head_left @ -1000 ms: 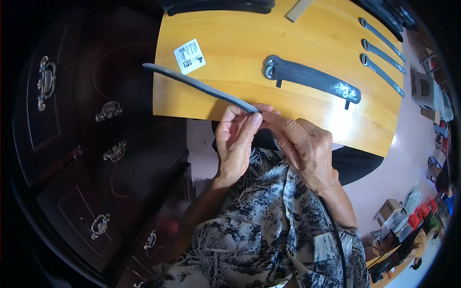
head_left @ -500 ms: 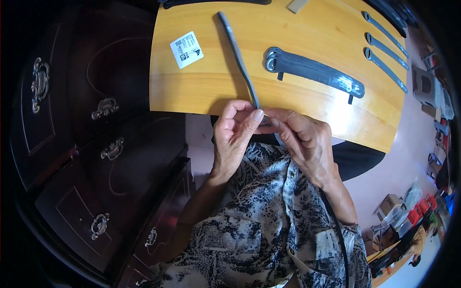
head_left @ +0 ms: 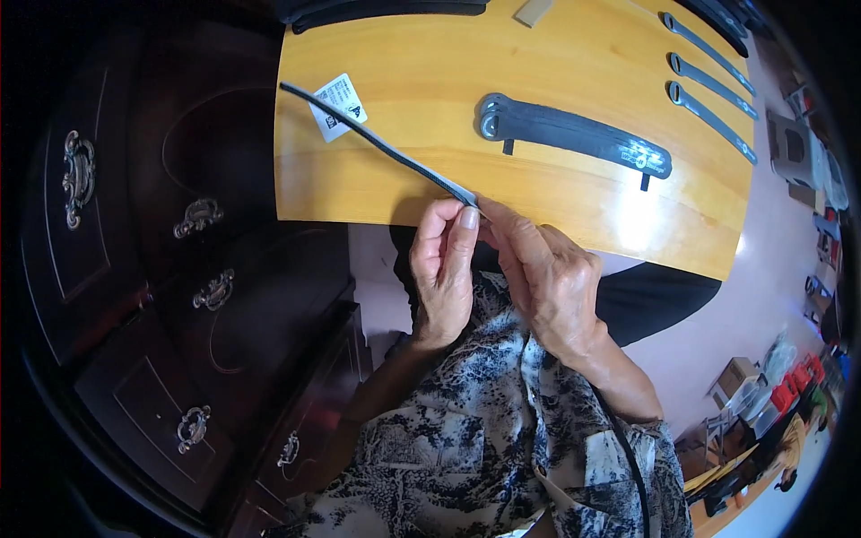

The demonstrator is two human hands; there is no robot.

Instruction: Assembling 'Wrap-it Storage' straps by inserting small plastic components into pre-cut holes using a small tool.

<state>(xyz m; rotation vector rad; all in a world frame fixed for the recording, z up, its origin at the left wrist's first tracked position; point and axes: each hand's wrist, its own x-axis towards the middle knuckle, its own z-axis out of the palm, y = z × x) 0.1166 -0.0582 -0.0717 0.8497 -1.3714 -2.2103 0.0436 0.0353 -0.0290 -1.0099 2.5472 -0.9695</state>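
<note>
A narrow dark grey strap (head_left: 386,151) sticks out from my fingertips toward the far left, over the table (head_left: 377,193). Its near end lies pinched between the thumb and fingers of my left hand (head_left: 446,273). My right hand (head_left: 554,282) is closed at the same end, its thumb and index finger meeting the left fingertips; that end itself is mostly hidden. Just beyond my hands lies a stack of wider dark straps (head_left: 583,134) with metal rings at its left end. Under the held strap's far part sits a white printed label (head_left: 341,108), partly covered.
Several single grey straps (head_left: 708,117) with end loops lie at the table's far right. Black items (head_left: 386,11) and a small beige piece (head_left: 533,11) are along the far side. A dark wooden cabinet (head_left: 251,296) stands at my left; boxes (head_left: 735,377) and another person (head_left: 780,448) are at right.
The held strap's free end has swung left and nearer, now crossing the label. My right hand has turned, with its back more upward. The view has shifted slightly.
</note>
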